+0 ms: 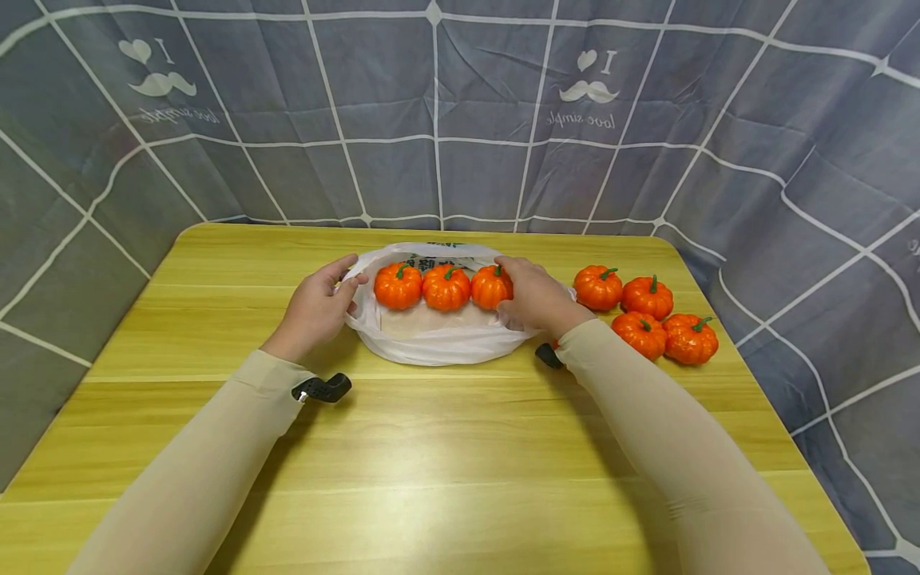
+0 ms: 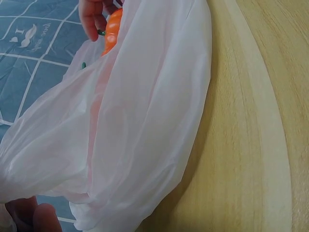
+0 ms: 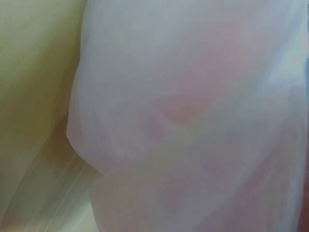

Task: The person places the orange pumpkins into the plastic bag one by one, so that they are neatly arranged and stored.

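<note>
A white plastic bag (image 1: 438,350) lies with its mouth spread wide at the middle of the table. Inside it sit an orange toy pumpkin (image 1: 398,287) on the left, a second pumpkin (image 1: 446,289) in the middle and a third pumpkin (image 1: 489,289) on the right, side by side in a row. My left hand (image 1: 312,311) pinches the bag's left rim between thumb and fingers. Reaching over the right rim, my right hand (image 1: 537,299) grips the third pumpkin by its right side. The right wrist view is filled by the blurred bag (image 3: 145,63), which hides that hand.
Several more orange pumpkins (image 1: 648,297) stand in a cluster at the table's right, partly behind my right sleeve (image 1: 618,367). A grey checked curtain (image 1: 388,104) surrounds the back and sides of the wooden table (image 1: 402,471).
</note>
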`<state>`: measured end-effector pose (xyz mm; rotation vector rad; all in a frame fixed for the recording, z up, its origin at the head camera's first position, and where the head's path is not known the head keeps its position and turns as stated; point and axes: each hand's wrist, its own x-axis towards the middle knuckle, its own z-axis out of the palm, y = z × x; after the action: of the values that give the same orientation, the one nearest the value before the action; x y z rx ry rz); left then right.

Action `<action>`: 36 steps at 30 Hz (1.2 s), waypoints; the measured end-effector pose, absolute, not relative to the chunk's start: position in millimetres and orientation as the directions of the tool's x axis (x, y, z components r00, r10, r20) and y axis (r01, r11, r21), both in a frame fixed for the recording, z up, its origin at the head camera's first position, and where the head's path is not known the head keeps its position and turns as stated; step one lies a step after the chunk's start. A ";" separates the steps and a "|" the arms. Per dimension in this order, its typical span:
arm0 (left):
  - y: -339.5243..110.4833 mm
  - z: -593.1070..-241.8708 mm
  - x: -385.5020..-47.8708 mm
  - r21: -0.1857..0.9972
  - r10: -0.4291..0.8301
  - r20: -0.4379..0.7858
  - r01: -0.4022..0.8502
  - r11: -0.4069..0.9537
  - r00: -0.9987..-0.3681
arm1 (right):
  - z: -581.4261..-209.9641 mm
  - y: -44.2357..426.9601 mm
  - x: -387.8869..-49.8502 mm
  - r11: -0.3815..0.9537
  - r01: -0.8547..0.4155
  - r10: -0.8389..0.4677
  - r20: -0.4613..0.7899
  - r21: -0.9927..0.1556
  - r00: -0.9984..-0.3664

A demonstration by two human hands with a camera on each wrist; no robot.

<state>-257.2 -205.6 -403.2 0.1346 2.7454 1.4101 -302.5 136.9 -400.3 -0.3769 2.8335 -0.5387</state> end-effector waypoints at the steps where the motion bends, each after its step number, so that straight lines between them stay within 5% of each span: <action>1: -205.5 -403.2 -257.1 0.814 0.102 -0.006 0.054 0.578 -0.995 | -400.3 137.2 -302.3 0.898 -0.210 -0.293 -0.168 -0.388 -0.941; 36: -202.9 -400.8 -255.8 0.817 0.088 -0.033 0.024 0.576 -0.996 | -396.8 136.2 -299.5 0.907 -0.207 -0.267 -0.121 -0.367 -0.956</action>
<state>-255.8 -202.9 -400.8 0.0968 2.7259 1.4124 -299.5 136.2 -396.8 -0.3641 2.9022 -0.5310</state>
